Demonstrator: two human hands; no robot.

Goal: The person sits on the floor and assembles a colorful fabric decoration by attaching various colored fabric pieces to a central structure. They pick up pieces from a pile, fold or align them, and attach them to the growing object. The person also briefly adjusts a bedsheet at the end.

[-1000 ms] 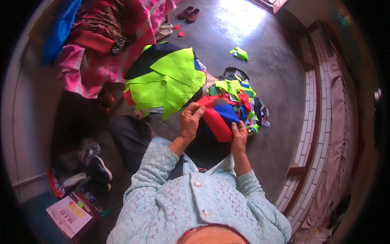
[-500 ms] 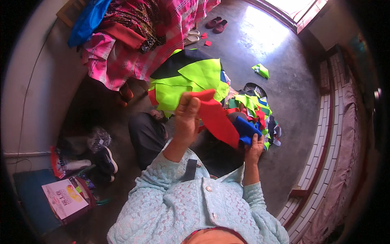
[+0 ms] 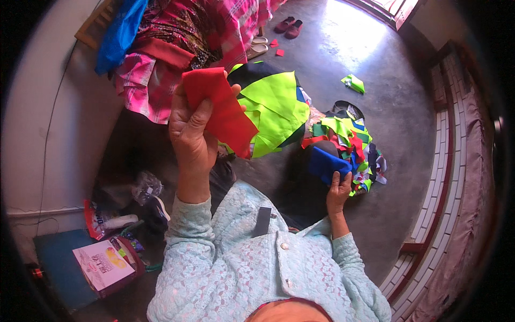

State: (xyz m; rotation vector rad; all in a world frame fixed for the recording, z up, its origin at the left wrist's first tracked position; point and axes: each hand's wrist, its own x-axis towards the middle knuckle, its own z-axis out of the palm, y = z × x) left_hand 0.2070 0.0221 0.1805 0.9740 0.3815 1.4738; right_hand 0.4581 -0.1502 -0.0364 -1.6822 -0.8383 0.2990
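A strip of red cloth [image 3: 222, 118] is pinched in my left hand [image 3: 190, 131], raised to the left with the thumb across its near face. My right hand [image 3: 338, 193] grips a piece of blue cloth [image 3: 327, 161], thumb on top, beside my dark-trousered knee. Bright yellow-green cloth pieces [image 3: 276, 110] lie spread ahead, with black cloth [image 3: 256, 74] under their far side. To the right, next to the blue cloth, is a heap of mixed scraps [image 3: 343, 131] in green, red, white and blue.
Checked pink cloth [image 3: 142, 88] drapes down at the far left beside a blue bag [image 3: 119, 37]. Maroon shoes [image 3: 288, 27] and a small yellow-green bundle [image 3: 354, 83] rest on the grey floor. A white box [image 3: 104, 263] sits near left; white brickwork [image 3: 437, 177] lines the right.
My left hand has moved left and up with the red cloth, drawing it away from the blue cloth. My right hand stays near the knee, still holding the blue piece.
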